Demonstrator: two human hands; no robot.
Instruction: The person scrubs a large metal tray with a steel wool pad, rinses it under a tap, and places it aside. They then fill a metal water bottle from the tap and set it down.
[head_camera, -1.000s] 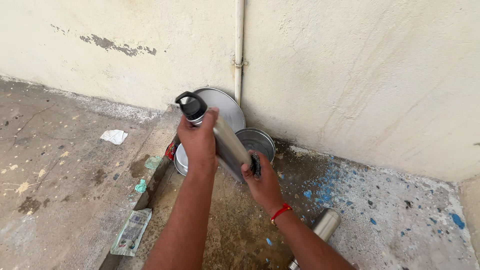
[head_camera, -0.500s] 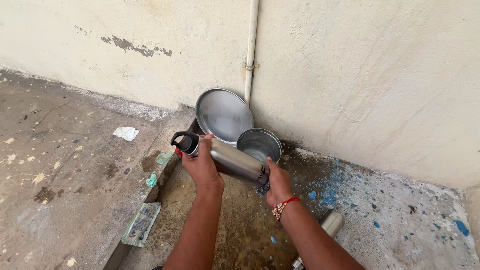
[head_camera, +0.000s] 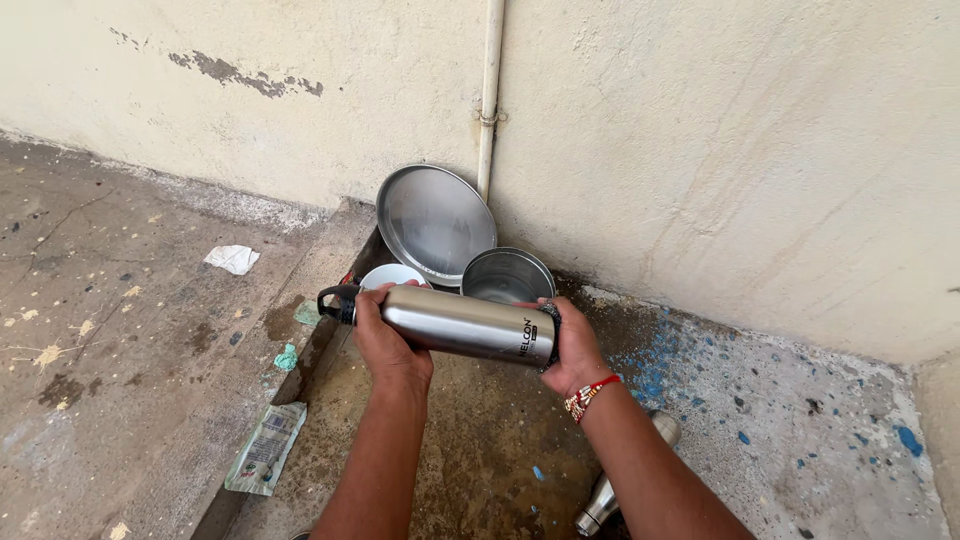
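Steel bottle (head_camera: 455, 324) held level above the wet floor (head_camera: 480, 440), left hand (head_camera: 385, 340) wrapped round its neck end, right hand (head_camera: 572, 350) cupping its base: rigid, smooth, probably slippery, best gripped at both ends.

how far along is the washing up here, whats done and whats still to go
Looks done: a steel plate and a steel bowl lean against the wall, seemingly set to drain. In hand: the steel bottle, held sideways by the left hand near its cap and the right hand at its base. Probably left: another steel bottle lying on the wet floor.
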